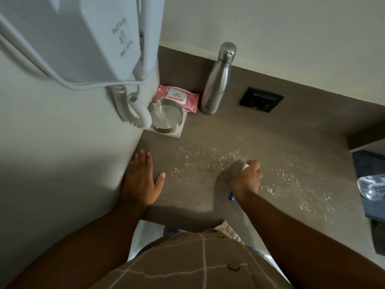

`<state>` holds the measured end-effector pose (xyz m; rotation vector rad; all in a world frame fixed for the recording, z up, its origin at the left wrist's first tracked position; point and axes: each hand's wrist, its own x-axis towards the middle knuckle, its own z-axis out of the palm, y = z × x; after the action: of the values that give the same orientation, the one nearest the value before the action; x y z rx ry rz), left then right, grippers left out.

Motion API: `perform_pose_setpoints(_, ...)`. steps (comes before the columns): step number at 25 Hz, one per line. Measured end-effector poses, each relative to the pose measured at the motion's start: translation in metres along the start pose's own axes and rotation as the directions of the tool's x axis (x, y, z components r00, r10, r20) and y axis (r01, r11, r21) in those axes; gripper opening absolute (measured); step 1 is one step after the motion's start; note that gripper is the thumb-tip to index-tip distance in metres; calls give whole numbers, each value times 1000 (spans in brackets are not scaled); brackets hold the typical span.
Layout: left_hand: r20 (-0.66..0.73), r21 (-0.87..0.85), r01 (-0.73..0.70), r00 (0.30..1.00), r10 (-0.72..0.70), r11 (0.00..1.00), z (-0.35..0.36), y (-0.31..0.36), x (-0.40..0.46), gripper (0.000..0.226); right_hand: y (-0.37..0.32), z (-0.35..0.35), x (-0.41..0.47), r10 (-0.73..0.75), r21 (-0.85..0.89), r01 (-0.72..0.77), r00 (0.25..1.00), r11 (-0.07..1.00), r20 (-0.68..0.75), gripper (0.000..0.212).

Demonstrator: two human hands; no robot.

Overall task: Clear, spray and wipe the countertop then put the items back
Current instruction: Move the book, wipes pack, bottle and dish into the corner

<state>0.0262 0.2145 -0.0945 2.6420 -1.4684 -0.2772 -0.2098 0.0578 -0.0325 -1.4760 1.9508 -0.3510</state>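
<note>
The brown countertop (239, 130) carries a band of small spray droplets (279, 174) across its middle. My right hand (246, 180) is closed around a small spray bottle (248, 163). The hand hides most of the bottle, leaving a white top and a blue bit near the wrist. My left hand (141, 180) lies flat and open on the counter beside the left wall. In the back left corner stand a steel water bottle (216, 84), a pink pack of wipes (179, 97) and a round steel ashtray (165, 116) on a white card.
A white wall-mounted hair dryer (83, 38) with a coiled cord (135, 109) hangs over the left corner. A black socket plate (261, 99) sits in the counter's back strip. Past the right edge, a clear plastic item (373, 186) lies on a dark blue surface.
</note>
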Motion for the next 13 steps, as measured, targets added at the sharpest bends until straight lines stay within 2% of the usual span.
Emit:
perform_pose_setpoints(4, -12, -11, -8, 1000, 8, 1000, -3, 1, -2, 82, -108, 40, -3, -198, 241, 140, 952, 960, 233, 55)
perform_pose_setpoints(7, -44, -31, -5, 999, 4, 1000, 1, -1, -2, 82, -194, 75, 9, -286, 345, 197, 930, 918, 231, 55)
perform_pose_setpoints(9, -45, -42, 6, 999, -7, 999, 5, -3, -2, 82, -232, 95, 21, -298, 331, 218, 931, 918, 212, 52)
perform_pose_setpoints(13, -27, -47, 31, 999, -33, 998, 8, -3, -1, 83, -260, 120, 43, -288, 106, 269, 925, 957, 247, 47)
